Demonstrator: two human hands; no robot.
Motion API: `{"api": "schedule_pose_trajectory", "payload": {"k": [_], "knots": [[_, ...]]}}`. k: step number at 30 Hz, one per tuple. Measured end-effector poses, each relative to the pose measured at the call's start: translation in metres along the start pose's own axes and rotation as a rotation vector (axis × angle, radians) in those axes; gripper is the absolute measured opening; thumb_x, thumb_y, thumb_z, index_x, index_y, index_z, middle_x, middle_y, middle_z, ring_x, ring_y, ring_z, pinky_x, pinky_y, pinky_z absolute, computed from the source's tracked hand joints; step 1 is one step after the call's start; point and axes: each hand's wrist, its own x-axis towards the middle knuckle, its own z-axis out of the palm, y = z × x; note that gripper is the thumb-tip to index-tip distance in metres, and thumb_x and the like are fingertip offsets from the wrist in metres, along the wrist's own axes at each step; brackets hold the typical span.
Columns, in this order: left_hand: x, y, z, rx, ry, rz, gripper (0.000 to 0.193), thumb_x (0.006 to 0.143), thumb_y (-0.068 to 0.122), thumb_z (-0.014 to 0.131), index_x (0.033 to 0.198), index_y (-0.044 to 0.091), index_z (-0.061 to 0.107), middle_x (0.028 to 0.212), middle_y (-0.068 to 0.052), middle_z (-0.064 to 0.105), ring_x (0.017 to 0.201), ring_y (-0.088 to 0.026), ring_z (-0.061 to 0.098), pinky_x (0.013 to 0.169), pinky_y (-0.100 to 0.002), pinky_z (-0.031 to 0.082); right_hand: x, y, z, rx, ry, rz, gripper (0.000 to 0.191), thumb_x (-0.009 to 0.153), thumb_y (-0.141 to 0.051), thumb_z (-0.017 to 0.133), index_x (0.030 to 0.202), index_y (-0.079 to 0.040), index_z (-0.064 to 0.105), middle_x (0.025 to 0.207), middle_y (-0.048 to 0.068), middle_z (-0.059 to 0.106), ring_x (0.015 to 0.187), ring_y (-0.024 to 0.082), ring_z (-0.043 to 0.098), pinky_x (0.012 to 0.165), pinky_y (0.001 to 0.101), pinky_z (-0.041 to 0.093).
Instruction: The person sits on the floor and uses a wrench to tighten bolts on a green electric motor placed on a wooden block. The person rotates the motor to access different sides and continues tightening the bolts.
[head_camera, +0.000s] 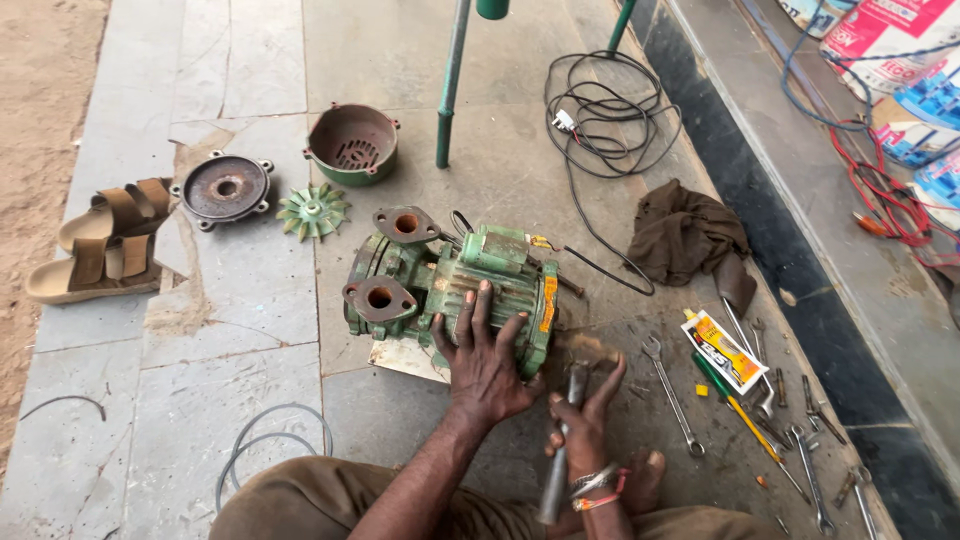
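my left hand (484, 362) lay spread flat on the green pump motor (455, 290), its long axis running left-right ahead; my right hand (585, 420), nearer me, gripped a steel rod (562, 450).

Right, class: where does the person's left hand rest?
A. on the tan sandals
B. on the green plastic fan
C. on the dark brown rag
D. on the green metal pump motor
D: the left hand lies flat on the green metal pump motor, while the right hand grips a grey metal tool.
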Motion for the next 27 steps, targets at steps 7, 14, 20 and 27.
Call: {"api": "schedule_pose_trajectory", "payload": {"k": [7, 14, 20, 27], "knots": [[-0.003, -0.005, 0.006, -0.019, -0.011, 0.002, 0.098, 0.059, 0.057, 0.081, 0.143, 0.023, 0.044, 0.165, -0.024, 0.013, 0.153, -0.042, 0.006, 0.115, -0.069, -0.007, 0.006, 0.011, -0.002, 0.036, -0.124, 0.068, 0.117, 0.082, -0.003, 0.065, 0.157, -0.059, -0.006, 0.073, 0.008, 0.053, 0.038, 0.015, 0.044, 0.032, 0.0308, 0.04], [-0.004, -0.01, 0.018, -0.062, 0.068, 0.033, 0.094, 0.061, 0.059, 0.077, 0.139, 0.018, 0.044, 0.166, -0.024, 0.018, 0.154, -0.042, 0.009, 0.119, -0.069, -0.005, 0.058, 0.052, -0.035, 0.208, 0.041, 0.062, 0.114, 0.083, -0.006, 0.065, 0.157, -0.057, -0.006, 0.076, 0.008, 0.054, 0.043, 0.015, 0.048, 0.035, 0.0311, 0.041], [-0.008, -0.007, 0.032, 0.005, 0.176, 0.069, 0.088, 0.065, 0.059, 0.073, 0.138, 0.019, 0.045, 0.166, -0.024, 0.02, 0.154, -0.043, 0.01, 0.119, -0.068, -0.002, 0.09, 0.065, -0.029, -0.037, -0.033, 0.052, 0.102, 0.084, 0.002, 0.059, 0.159, -0.041, 0.007, 0.089, 0.01, 0.067, 0.041, 0.017, 0.052, 0.033, 0.0312, 0.045], [-0.012, 0.0, 0.043, 0.002, 0.171, 0.06, 0.084, 0.073, 0.061, 0.07, 0.138, 0.017, 0.041, 0.165, -0.026, 0.021, 0.154, -0.043, 0.011, 0.119, -0.069, -0.004, 0.083, 0.037, -0.033, 0.027, -0.095, 0.042, 0.123, 0.076, 0.008, 0.06, 0.159, -0.051, -0.008, 0.088, 0.012, 0.062, 0.041, 0.014, 0.049, 0.032, 0.0294, 0.043]]}}
